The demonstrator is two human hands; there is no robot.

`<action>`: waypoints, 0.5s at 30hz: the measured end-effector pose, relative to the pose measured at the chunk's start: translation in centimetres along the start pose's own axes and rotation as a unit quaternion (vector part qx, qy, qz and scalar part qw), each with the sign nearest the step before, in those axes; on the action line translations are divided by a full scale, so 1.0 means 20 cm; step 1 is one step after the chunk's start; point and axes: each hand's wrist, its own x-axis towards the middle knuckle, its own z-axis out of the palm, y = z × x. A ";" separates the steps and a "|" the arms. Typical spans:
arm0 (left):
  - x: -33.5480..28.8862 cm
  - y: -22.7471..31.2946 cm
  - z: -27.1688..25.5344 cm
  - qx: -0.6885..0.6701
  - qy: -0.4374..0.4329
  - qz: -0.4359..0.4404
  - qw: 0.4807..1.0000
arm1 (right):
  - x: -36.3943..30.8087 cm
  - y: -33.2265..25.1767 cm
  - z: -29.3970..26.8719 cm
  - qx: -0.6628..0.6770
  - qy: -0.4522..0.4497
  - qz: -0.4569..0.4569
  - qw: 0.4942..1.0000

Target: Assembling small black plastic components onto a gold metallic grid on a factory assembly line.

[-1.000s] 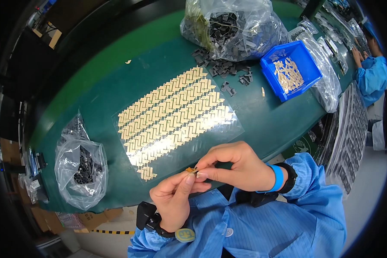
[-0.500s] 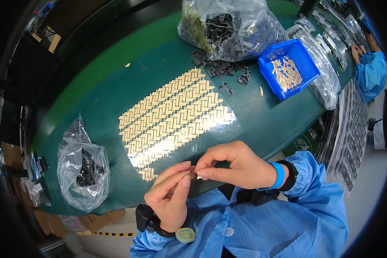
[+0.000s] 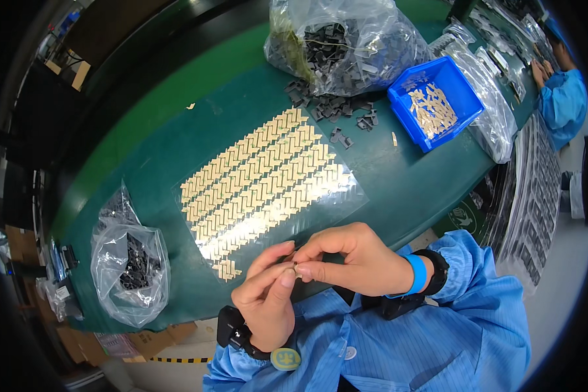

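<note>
My left hand (image 3: 268,297) and my right hand (image 3: 356,261) meet fingertip to fingertip over the near edge of the table. Both are closed in a pinch. Between the tips shows a dark speck of a small part, with a small pale piece (image 3: 298,274) under my right thumb; the fingers cover most of both. Just beyond lies a clear sheet (image 3: 340,206) bearing rows of tan L-shaped adhesive pieces (image 3: 261,173). At its near left corner, a small group of these pieces (image 3: 227,269) lies close to my left hand.
A blue bin (image 3: 431,140) with loose tan pieces stands at the far right. Beside it, a large clear bag (image 3: 392,39) of dark plastic parts spills some onto the green table (image 3: 137,163). Another bag (image 3: 101,281) of dark parts sits left. A co-worker (image 3: 562,98) is at the far right.
My fingertips have come closer together, and the pale piece now shows less. My left hand has shifted slightly right, and my right hand slightly down.
</note>
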 end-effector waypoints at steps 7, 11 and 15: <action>0.02 0.01 0.06 -0.206 -0.003 -0.137 0.969 | -0.02 -0.04 -0.05 -0.046 0.050 -0.027 0.997; 0.05 0.05 0.02 -0.054 0.058 0.024 0.997 | 0.00 -0.19 -0.30 -0.291 0.162 -0.174 0.927; 0.07 0.04 -0.01 0.075 0.036 0.181 0.980 | -0.07 -0.37 -0.66 -0.502 0.339 -0.221 0.764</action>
